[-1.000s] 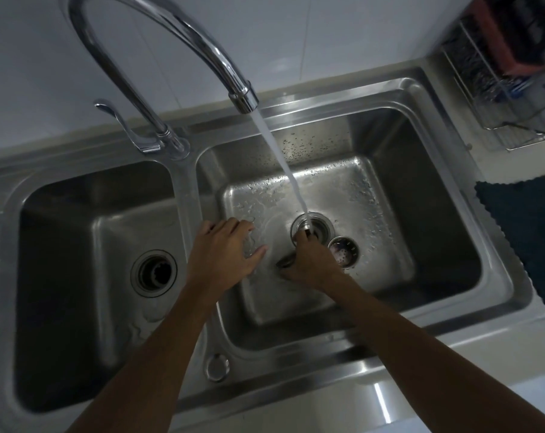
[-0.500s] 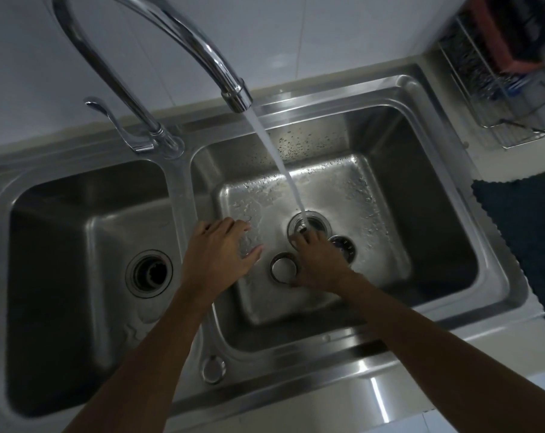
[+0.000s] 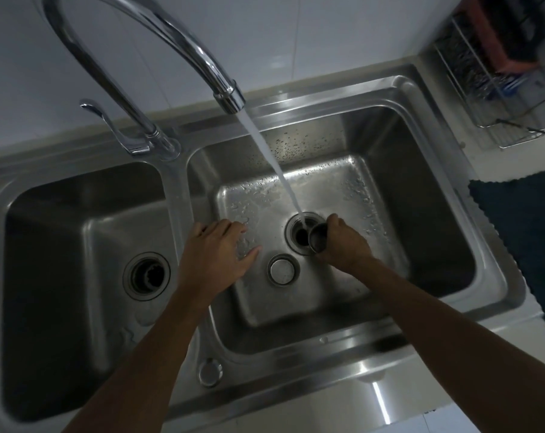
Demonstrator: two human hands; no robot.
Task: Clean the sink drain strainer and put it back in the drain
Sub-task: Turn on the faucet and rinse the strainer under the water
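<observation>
Newly lifted, the strainer (image 3: 317, 242) sits gripped in the right hand (image 3: 343, 245) — best rolled slowly under the stream (image 3: 280, 170); left hand (image 3: 214, 254) spread, empty.

Dim, soft-focus wide-angle view; glare streaks the faucet (image 3: 183, 48) and sink rim (image 3: 382, 398).

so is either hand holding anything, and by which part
The right hand grips the drain strainer round its side wall. The left hand is open and holds nothing.
</observation>
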